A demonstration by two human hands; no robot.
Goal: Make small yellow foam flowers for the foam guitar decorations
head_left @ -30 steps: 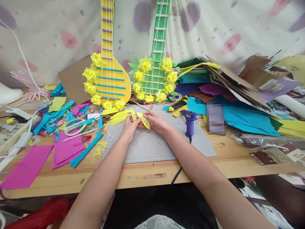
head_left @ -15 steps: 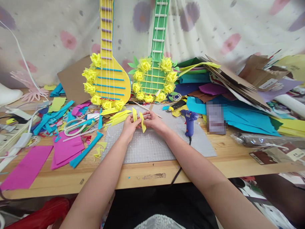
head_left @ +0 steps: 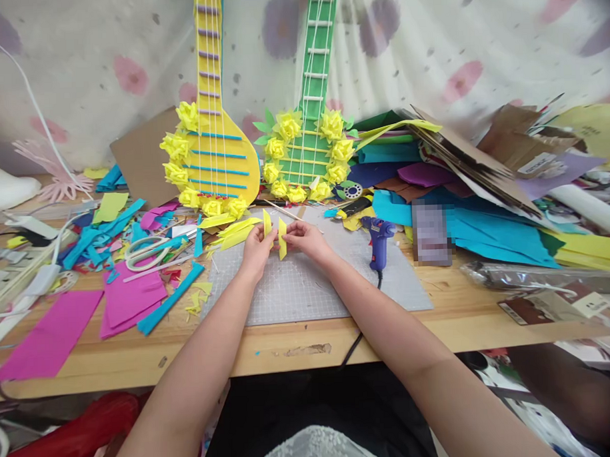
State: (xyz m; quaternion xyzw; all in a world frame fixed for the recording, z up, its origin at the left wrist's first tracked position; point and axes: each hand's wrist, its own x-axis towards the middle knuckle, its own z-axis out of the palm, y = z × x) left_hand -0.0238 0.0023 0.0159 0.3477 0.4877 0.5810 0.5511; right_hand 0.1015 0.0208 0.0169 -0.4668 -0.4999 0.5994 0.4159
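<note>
Over the grey cutting mat [head_left: 297, 299], my left hand [head_left: 258, 249] pinches a pointed yellow paper strip [head_left: 267, 222] that stands upright. A second yellow paper strip [head_left: 283, 239], also upright, is pinched by my right hand [head_left: 305, 240] close beside it. The fingertips of both hands nearly meet, and a narrow gap shows between the strips. Left of my left hand lies a pile of cut yellow strips [head_left: 238, 232]. A blue glue gun [head_left: 379, 242] stands on the mat to the right, nozzle pointing left.
Behind the mat lean a yellow paper guitar [head_left: 242, 161] and a green one [head_left: 307, 148], both edged with yellow paper flowers. White-handled scissors [head_left: 146, 253], pink sheets [head_left: 132, 298] and blue scraps lie left. Cardboard and coloured paper [head_left: 490, 229] are heaped right.
The right-hand strip has turned more upright and shifted slightly left. My hands stay close together over the mat, and the whole view has moved a little.
</note>
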